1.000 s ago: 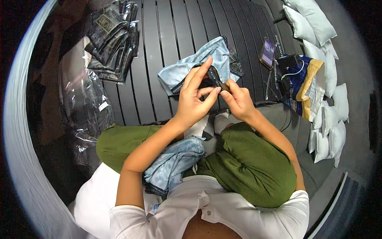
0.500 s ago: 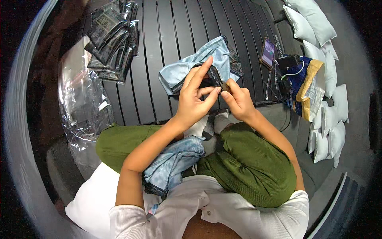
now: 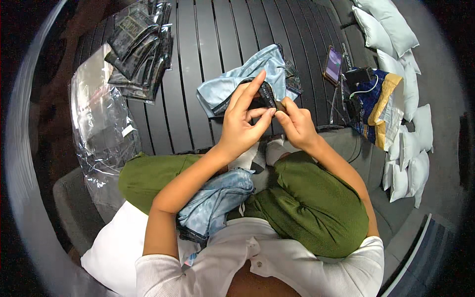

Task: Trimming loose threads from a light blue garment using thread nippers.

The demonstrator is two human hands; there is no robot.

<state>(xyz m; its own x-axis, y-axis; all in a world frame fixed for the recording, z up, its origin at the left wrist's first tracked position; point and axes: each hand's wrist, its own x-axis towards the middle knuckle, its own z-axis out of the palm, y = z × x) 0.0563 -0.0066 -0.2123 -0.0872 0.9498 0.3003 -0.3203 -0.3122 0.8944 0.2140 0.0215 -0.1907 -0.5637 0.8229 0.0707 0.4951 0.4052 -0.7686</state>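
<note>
A light blue, shiny garment (image 3: 264, 62) with a black band (image 3: 267, 94) lies bunched on the black slatted table, its near edge raised in my hands. My left hand (image 3: 242, 121) pinches the band between thumb and a fingertip, while its other fingers stretch up along the cloth. Close against it, my right hand (image 3: 298, 126) has thumb and forefinger pressed together at the band's end. A small brownish bit shows between those fingertips, too small to name. A second blue patterned garment (image 3: 217, 198) with a dark band rests in my lap.
Black printed packets (image 3: 138, 54) are piled at the far left beside clear plastic bags (image 3: 101, 114). On the right are a phone (image 3: 333, 66), a black box (image 3: 358, 75) with a white cable, a blue and yellow bag (image 3: 388, 106) and several pale pillow-shaped packs (image 3: 378, 32).
The black band has shifted slightly toward my right fingertips, and less of the brownish bit shows. Both hands otherwise stay in place.
</note>
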